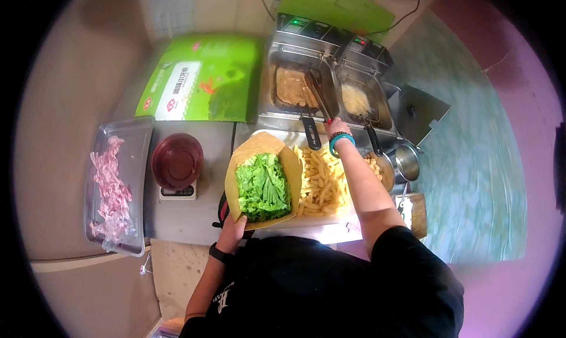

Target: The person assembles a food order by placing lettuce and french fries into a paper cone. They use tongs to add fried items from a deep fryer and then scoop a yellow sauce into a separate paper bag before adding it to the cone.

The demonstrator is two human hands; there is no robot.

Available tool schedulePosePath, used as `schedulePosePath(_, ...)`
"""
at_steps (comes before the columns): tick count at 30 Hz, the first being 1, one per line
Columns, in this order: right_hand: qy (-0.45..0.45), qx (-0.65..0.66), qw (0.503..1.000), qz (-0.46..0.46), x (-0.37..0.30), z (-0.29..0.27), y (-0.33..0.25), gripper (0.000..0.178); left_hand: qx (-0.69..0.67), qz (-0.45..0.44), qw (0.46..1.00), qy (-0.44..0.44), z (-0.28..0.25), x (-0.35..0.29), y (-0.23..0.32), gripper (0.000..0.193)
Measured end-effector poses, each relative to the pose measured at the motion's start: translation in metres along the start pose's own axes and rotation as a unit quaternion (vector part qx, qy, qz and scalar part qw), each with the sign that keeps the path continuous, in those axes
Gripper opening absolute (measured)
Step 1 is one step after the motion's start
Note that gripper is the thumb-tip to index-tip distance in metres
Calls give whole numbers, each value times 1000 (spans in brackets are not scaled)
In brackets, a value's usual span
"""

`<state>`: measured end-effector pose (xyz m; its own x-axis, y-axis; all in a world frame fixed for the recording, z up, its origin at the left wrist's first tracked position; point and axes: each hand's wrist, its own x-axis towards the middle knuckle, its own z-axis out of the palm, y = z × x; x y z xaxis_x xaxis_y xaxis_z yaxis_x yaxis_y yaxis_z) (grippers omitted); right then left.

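Far left: shallow tray (134,179), pink raw meat (110,184) in it. Next, dark red bowl (177,161) on scale (178,193), on counter (177,223). Left hand (232,230) pinching near edge of brown paper holder (257,142), lettuce (263,187) filling it. Tongs (316,87) angled over left fryer vat (283,115). Fries (323,184) beside holder. Right hand (337,127) wrapped round tongs' near end.

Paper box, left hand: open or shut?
Open. Nothing covers the top of the paper box; green lettuce shows inside, and the left hand holds its near edge.
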<state>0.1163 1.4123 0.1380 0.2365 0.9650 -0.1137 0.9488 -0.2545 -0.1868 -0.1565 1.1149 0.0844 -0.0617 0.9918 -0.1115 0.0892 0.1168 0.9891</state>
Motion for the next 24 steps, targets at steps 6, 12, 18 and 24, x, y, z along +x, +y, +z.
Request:
schedulePosePath(6, -2, 19, 1000, 14, -2, 0, -3, 44, 7, 5, 1000, -28, -4, 7, -17, 28)
schedulePosePath(12, 4, 23, 999, 48, 3, 1, -6, 45, -56, 14, 997, -57, -5, 13, -25, 31)
schedulePosePath(18, -24, 16, 998, 64, -2, -6, -17, 47, -63, 27, 995, -79, -12, 15, -39, 28)
schedulePosePath(24, -29, 16, 999, 25, -2, -9, -7, 41, -10, -89, 994, -67, -11, 11, -17, 29)
